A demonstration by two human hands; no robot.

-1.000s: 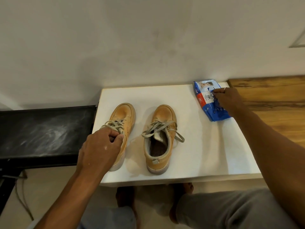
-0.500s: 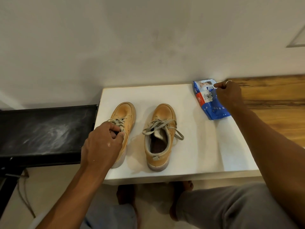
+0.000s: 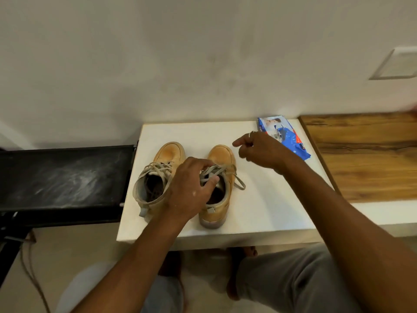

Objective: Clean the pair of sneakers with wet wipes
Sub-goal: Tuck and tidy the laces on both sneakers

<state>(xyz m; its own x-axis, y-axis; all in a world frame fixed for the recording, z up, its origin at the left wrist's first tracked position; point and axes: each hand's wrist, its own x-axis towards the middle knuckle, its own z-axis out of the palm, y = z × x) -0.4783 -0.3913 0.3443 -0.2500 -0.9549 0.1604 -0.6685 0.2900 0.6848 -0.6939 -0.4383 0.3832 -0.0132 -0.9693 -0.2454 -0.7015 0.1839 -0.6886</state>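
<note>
Two tan sneakers sit side by side on the white tabletop (image 3: 266, 211), toes toward the wall. The left hand (image 3: 189, 193) reaches over to the sneaker on the right (image 3: 222, 158), with its fingers (image 3: 204, 164) and thumb curled round the grey laces (image 3: 228, 175) and the tongue. The sneaker on the left (image 3: 168, 154) stands just beside it, laces loose. The right hand (image 3: 261, 152) hovers over the tabletop past the toes, holding nothing, index finger sticking out and the rest loosely curled. The blue wet wipes pack (image 3: 292, 142) lies flat at the back right corner of the tabletop, just behind that hand and partly hidden by it. There's a black bench (image 3: 63, 177) to the left and a wood surface (image 3: 365, 159) to the right
</note>
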